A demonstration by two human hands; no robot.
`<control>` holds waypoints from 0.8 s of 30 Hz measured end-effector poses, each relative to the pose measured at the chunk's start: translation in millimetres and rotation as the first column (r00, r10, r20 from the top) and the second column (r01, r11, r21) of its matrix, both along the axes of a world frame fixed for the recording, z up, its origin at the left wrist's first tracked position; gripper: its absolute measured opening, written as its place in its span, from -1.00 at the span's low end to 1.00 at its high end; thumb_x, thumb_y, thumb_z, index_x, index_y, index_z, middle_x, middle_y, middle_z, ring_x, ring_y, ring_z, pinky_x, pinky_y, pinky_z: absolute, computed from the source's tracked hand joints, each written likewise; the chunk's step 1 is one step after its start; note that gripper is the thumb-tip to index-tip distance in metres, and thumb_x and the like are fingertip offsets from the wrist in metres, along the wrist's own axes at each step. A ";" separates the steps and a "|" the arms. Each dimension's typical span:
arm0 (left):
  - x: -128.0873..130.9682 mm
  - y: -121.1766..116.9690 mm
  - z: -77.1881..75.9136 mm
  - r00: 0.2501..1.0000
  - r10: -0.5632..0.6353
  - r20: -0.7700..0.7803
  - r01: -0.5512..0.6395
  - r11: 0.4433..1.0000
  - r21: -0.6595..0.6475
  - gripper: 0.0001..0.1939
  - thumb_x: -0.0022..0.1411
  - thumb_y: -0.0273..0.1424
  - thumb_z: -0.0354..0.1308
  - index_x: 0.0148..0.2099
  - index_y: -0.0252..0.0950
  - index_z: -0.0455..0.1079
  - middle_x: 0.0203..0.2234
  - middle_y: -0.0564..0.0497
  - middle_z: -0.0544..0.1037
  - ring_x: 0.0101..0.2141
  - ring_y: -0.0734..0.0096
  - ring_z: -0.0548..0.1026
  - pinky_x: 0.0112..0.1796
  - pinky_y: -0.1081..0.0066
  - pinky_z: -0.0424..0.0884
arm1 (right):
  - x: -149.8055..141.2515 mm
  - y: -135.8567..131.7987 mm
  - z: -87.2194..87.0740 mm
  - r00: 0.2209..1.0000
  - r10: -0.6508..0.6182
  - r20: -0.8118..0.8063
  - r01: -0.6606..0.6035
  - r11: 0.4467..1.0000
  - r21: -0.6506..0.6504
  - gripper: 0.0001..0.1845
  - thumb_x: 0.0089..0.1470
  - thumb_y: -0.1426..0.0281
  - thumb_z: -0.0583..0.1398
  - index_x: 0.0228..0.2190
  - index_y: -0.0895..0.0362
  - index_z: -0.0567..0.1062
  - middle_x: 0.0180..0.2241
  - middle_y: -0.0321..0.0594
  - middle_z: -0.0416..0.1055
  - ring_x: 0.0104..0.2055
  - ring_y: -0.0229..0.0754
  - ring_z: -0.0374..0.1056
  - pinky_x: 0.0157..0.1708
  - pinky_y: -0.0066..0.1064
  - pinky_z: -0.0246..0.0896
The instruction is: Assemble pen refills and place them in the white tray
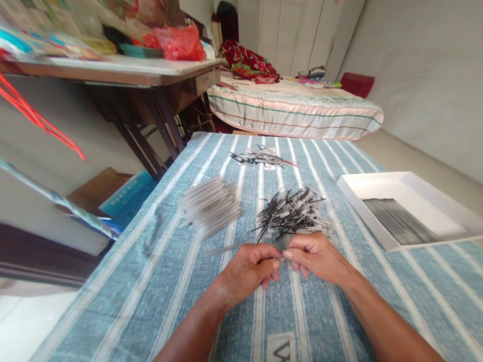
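My left hand [249, 268] and my right hand [319, 256] meet above the striped cloth, fingers pinched and tips almost touching. Out past the left of my left hand runs a thin translucent tube [222, 250], its other end hidden by the fingers. Whatever my right fingertips pinch is too small to make out. Just beyond my hands lies a loose pile of black and pale thin pieces [293, 213]. A blurred bundle of pale, slender tubes [210, 206], laid side by side, is to its left.
On the right, a white box [429, 186] holds a row of dark thin sticks [399, 222]. More thin pieces [260, 158] lie at the cloth's far end. A cluttered wooden table [141, 73] stands at left, with a red plastic bag [181, 43]. Behind is a bed [294, 106].
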State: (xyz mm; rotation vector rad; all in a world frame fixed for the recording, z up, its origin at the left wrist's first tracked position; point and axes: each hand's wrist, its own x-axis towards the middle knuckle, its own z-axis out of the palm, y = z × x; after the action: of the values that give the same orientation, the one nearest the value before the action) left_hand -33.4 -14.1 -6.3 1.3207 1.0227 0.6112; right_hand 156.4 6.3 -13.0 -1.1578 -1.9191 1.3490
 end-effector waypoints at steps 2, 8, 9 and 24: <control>0.4 -0.3 -0.1 1.000 0.016 0.003 -0.016 1.000 -0.004 -0.84 0.11 -0.43 0.03 -0.29 -0.32 0.42 -0.60 0.13 0.43 -0.66 0.63 0.25 -0.61 0.56 0.14 | -0.1 -0.2 -0.3 0.999 -0.009 0.031 0.009 1.000 0.002 -0.57 0.09 0.17 0.08 -0.67 0.17 0.32 -0.73 -0.38 0.25 -0.75 -0.42 0.16 -0.72 -0.58 0.01; 1.5 0.0 0.2 1.000 0.005 0.004 -0.005 1.000 0.000 -0.85 0.11 -0.42 0.04 -0.31 -0.33 0.42 -0.60 0.12 0.43 -0.66 0.63 0.25 -0.62 0.57 0.14 | -1.0 -0.8 0.5 1.000 -0.027 -0.010 0.027 0.999 -0.025 -0.62 0.05 0.17 0.12 -0.63 0.17 0.34 -0.70 -0.38 0.28 -0.74 -0.41 0.18 -0.73 -0.59 0.03; 1.6 0.0 -0.1 1.000 0.015 0.007 -0.015 1.000 -0.001 -0.85 0.11 -0.42 0.04 -0.30 -0.33 0.41 -0.61 0.12 0.43 -0.66 0.63 0.25 -0.62 0.57 0.14 | -1.3 -0.8 0.5 1.000 -0.027 0.002 0.027 0.999 -0.029 -0.57 0.08 0.16 0.09 -0.67 0.17 0.32 -0.72 -0.37 0.27 -0.75 -0.41 0.17 -0.74 -0.59 0.02; 3.7 -0.7 -0.4 0.999 0.028 -0.016 -0.028 0.999 0.028 -0.89 0.07 -0.44 0.05 -0.40 -0.32 0.40 -0.63 0.14 0.40 -0.66 0.62 0.26 -0.60 0.57 0.19 | -3.4 -2.6 -0.9 0.999 -0.032 -0.024 0.031 0.999 -0.039 -0.68 0.05 0.19 0.12 -0.58 0.16 0.32 -0.68 -0.39 0.31 -0.73 -0.41 0.19 -0.73 -0.60 0.04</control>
State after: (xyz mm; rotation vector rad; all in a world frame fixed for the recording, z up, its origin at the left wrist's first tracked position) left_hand -29.7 -14.8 -6.7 1.3394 1.0505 0.6388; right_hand 153.0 3.7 -14.0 -1.1797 -1.8572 1.3828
